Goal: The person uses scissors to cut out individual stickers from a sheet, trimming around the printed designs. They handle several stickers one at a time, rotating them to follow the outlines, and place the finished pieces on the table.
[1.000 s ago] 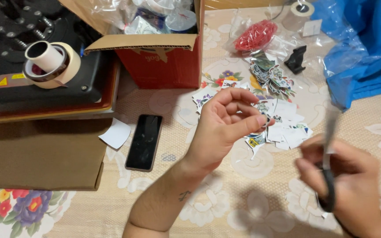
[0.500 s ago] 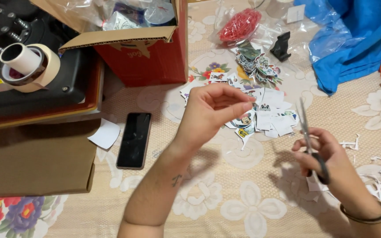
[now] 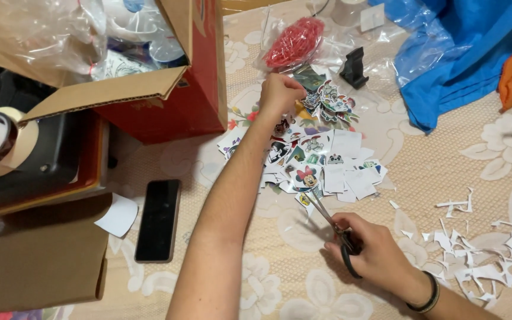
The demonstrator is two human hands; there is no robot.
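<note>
Reaching left hand (image 3: 280,95) into sticker pile (image 3: 321,160), right hand (image 3: 368,249) gripping scissors (image 3: 333,228)

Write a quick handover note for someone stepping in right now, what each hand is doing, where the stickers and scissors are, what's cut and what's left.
Left hand: reaching to the far end of the sticker pile, fingers closed on or around a piece; hard to tell which.
Right hand: holding the scissors, blades pointing toward the pile, resting low over the table.
Things: cut-out stickers lie heaped in the middle of the floral tablecloth; white paper scraps lie to the right.
Done: many stickers look trimmed, judging by the scraps.
Left: how many in the pile need cutting cannot be told.
</note>
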